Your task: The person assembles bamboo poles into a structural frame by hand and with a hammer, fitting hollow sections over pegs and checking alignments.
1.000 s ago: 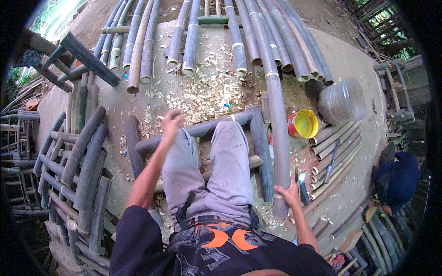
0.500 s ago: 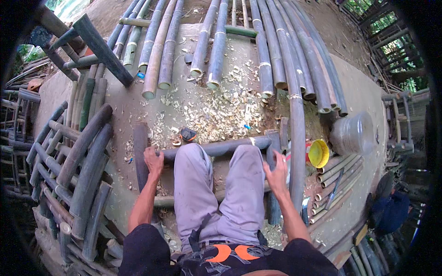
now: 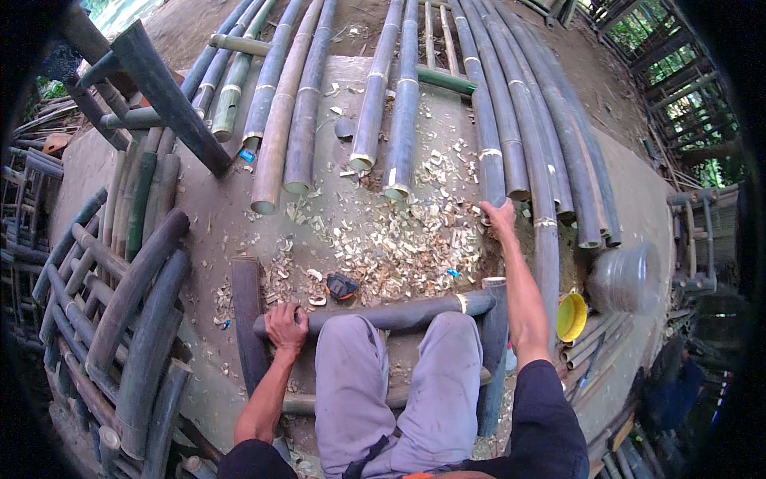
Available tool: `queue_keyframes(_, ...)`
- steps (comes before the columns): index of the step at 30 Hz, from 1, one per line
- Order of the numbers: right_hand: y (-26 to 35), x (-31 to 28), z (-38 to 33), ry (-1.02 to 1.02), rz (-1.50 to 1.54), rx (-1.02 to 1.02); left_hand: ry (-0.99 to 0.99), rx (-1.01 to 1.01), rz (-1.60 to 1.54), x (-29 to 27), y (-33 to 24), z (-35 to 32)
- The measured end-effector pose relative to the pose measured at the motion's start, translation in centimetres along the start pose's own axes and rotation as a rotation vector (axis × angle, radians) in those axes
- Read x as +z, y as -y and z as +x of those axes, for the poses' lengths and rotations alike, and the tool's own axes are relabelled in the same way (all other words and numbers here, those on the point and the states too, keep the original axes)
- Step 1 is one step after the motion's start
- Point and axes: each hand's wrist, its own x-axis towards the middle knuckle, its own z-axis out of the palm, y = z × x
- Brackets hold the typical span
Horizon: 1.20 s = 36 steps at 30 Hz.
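From my left hand (image 3: 286,329) to my right hand (image 3: 499,219), there is room above the wood shavings (image 3: 407,241), with one small black object (image 3: 341,286) lying low in this path. The crossbar (image 3: 411,314) and my knees (image 3: 349,343) obstruct the way toward me; beside my right forearm (image 3: 523,295), the long bamboo pole (image 3: 546,254) is an obstacle.

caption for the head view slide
Left hand on a bamboo crossbar, right hand at a bamboo pole, pale shavings between.
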Motion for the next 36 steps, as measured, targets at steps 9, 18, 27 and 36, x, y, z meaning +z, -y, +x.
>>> queue_keyframes(9, 6.0, -0.2, -1.9, 0.198, 0.141, 0.239, 0.148, -0.352, -0.337, -1.1, -1.0, 2.9)
queue_keyframes(18, 5.4, -0.2, -2.0, 0.178, 0.209, 0.203, -0.291, -0.077, -0.521, -3.2, -8.0, 23.4)
queue_keyframes(27, 4.9, 0.7, -1.9, 0.14, 0.264, 0.167, -0.17, -0.007, 0.649, 3.1, -8.1, 28.4)
queue_keyframes(36, 4.4, 0.7, -1.4, 0.209, 0.319, 0.235, 0.008, -0.06, 0.149, 1.2, -8.6, 26.5)
